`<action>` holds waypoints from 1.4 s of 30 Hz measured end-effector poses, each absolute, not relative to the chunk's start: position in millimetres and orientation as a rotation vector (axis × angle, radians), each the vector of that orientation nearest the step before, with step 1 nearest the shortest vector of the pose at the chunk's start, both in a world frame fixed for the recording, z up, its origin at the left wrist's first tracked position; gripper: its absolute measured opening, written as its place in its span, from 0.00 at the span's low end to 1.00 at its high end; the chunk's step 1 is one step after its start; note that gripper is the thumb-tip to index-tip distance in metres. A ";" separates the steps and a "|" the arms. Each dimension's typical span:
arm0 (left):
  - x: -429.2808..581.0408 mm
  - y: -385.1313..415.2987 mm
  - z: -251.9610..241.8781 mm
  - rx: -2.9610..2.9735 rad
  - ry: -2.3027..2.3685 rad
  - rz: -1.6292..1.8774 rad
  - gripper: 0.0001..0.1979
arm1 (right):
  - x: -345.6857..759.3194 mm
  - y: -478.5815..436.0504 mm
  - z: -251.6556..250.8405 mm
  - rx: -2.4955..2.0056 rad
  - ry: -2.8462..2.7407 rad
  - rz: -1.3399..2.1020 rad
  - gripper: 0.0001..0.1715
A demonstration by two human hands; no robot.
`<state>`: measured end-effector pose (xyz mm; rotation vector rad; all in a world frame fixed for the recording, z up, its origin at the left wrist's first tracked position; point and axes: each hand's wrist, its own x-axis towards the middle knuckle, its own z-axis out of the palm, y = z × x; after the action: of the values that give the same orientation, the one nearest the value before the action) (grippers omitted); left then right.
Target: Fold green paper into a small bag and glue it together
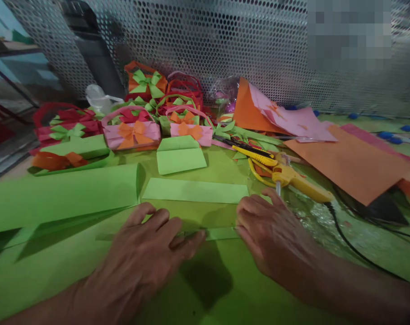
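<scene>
A narrow green paper strip (221, 233) lies across the green table between my hands. My left hand (154, 243) rests on its left part, fingers bent and partly spread, the index finger stretched along the strip. At the strip's right end my right hand (262, 225) has its fingers curled and pressed together on it; the fingertips are partly hidden. Just beyond is a wider flat light-green strip (195, 190), its right end near my right fingers. Behind that sits a folded light-green paper piece (181, 160).
Rolled green paper (62, 194) lies at the left. Small paper bags with bows (132, 134) stand at the back. A yellow glue gun (301, 183) with a black cable, a yellow cutter (254, 154) and orange sheets (354, 160) are on the right.
</scene>
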<state>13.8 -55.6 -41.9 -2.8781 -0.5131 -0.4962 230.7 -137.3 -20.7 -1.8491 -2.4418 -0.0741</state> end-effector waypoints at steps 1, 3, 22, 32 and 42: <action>13.9 -56.1 -40.9 -2.868 -0.493 -0.476 0.17 | 231.3 -137.5 -21.4 -1.842 -2.446 -0.082 0.12; 14.2 -57.2 -38.5 -2.844 -0.476 -0.431 0.18 | 232.2 -137.7 -22.4 -1.835 -2.451 -0.080 0.11; 16.2 -58.6 -31.8 -2.941 -0.516 -0.260 0.17 | 224.5 -147.8 -22.9 -1.499 -2.659 -0.386 0.19; 13.7 -62.1 -38.8 -2.894 -0.494 -0.338 0.18 | 223.8 -151.1 -27.2 -1.450 -2.688 -0.475 0.13; 13.4 -55.6 -41.9 -2.846 -0.421 -0.394 0.19 | 248.6 -173.8 -28.9 -1.568 -2.602 -0.558 0.16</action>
<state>13.4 -55.6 -41.9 -2.8462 -0.4209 -0.3939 248.6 -173.8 -28.9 -1.5680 -2.6016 -0.5575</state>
